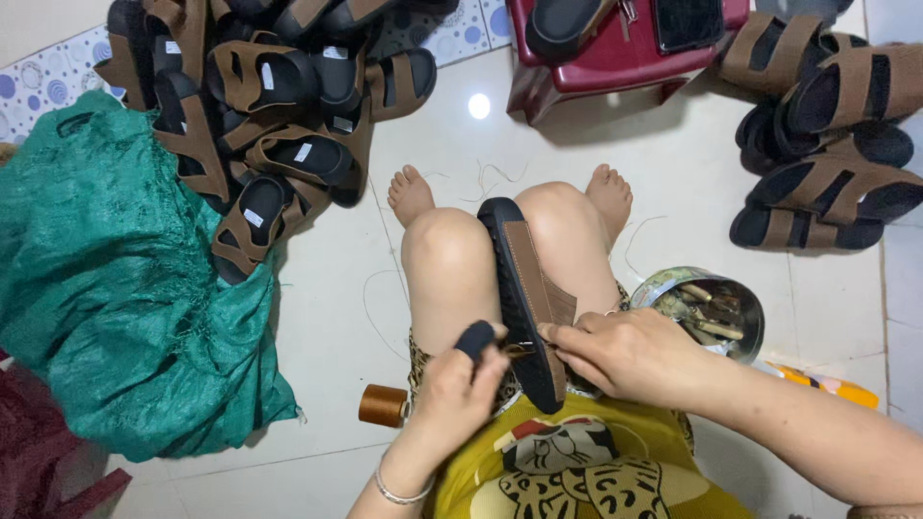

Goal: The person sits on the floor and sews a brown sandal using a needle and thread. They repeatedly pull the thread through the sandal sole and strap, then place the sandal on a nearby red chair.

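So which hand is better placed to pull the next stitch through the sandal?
Probably the left hand: its black-capped thumb and fingers pinch right at the edge of the black-soled, brown-strapped sandal between the knees. The right hand lies over the sandal's side, seemingly steadying it.

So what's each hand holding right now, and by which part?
Both hold the sandal clamped between the knees: right hand at its brown strap, left hand at the heel-end sole.

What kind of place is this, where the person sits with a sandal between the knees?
Probably a home or small workshop where sandals are hand-finished. The left hand and right hand work on a sandal, with a heap of matching sandals, a thread spool and a tin of tools on the tiled floor.
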